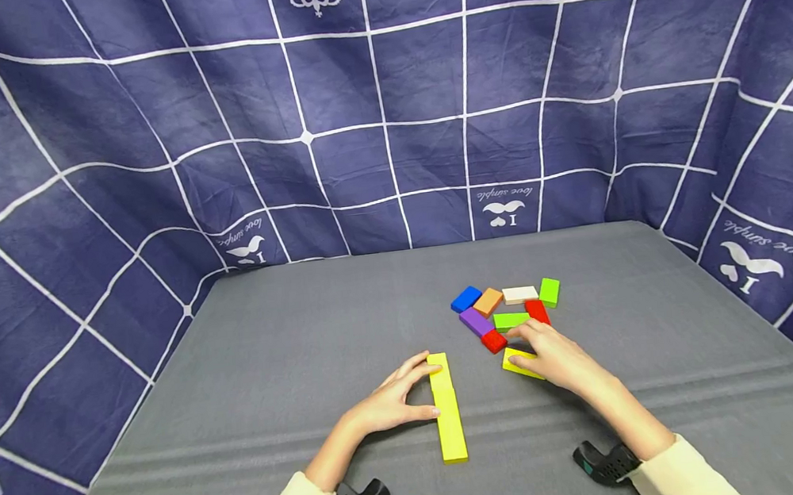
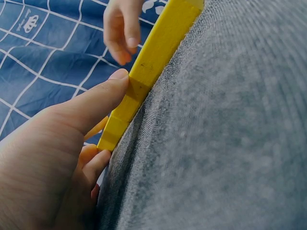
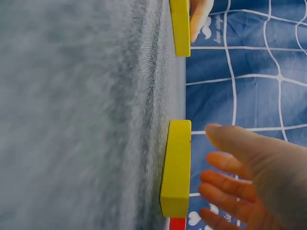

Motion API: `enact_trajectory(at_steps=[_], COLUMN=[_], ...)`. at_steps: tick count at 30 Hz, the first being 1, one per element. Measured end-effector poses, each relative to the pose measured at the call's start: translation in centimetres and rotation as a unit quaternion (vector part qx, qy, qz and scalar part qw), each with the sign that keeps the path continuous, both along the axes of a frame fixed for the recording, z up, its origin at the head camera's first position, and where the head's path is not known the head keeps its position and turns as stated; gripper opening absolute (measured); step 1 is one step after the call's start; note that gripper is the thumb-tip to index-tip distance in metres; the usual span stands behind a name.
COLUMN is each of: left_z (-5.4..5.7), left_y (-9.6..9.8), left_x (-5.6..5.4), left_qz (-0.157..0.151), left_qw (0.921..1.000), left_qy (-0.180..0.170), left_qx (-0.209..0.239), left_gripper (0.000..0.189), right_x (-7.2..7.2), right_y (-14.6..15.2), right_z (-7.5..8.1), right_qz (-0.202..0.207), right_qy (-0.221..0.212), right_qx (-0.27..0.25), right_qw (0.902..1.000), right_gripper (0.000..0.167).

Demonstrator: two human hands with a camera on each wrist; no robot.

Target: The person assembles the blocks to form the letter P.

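A straight row of yellow blocks (image 1: 449,426) lies end to end on the grey table. My left hand (image 1: 390,403) holds the row near its far end. In the left wrist view the thumb presses its side, and a fingertip (image 2: 101,160) bends against the end. Right of the row lies a separate yellow block (image 3: 177,167). Beside and partly over it is my right hand (image 1: 553,356), fingers spread and loosely bent. A gap shows between the thumb and this block in the right wrist view.
Beyond the right hand is a loose cluster on the grey table (image 1: 290,329): blue (image 1: 466,299), orange (image 1: 488,301), white (image 1: 520,295), purple (image 1: 476,321), green (image 1: 511,321) and red (image 1: 495,341) blocks. A blue, white-lined cloth (image 1: 430,148) hangs behind and at the sides.
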State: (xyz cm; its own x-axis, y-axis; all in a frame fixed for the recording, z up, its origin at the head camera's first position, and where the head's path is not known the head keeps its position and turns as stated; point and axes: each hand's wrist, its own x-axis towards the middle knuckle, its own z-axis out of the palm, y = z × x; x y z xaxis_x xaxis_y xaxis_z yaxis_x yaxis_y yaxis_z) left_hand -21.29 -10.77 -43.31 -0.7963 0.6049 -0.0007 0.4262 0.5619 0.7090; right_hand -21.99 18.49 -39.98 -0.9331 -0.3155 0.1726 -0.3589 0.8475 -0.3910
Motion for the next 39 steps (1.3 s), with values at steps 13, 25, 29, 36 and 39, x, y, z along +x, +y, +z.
enact_trajectory(at_steps=[13,25,29,36,39], left_z=[0.1,0.0,0.0,-0.1,-0.1], left_y=[-0.1,0.1,0.1,0.0,-0.1], left_x=[0.0,0.0,-0.1,-0.2,-0.1], left_qz=[-0.002,0.000,0.000,0.000,0.003], left_qw=[1.0000,1.0000,1.0000,1.0000,1.0000], left_qy=[-0.002,-0.001,-0.004,0.005,0.004], left_qx=[0.002,0.000,0.000,0.002,0.003], left_gripper=[0.062,0.063,0.063,0.063,0.063], right_x=[1.3,-0.6,-2.2,-4.5,-5.0], right_y=[0.9,-4.3,-6.2,-8.5,-9.3], right_z=[-0.5,0.5,0.1,-0.4,-0.5], right_qz=[-0.003,-0.025,-0.045,-0.073,-0.084], right_qy=[0.002,0.044,0.030,0.023,0.022], right_qx=[0.041,0.021,0.018,0.017,0.015], right_qw=[0.9992,0.9985,0.9984,0.9969,0.9962], right_gripper=[0.027,0.036,0.034,0.032,0.033])
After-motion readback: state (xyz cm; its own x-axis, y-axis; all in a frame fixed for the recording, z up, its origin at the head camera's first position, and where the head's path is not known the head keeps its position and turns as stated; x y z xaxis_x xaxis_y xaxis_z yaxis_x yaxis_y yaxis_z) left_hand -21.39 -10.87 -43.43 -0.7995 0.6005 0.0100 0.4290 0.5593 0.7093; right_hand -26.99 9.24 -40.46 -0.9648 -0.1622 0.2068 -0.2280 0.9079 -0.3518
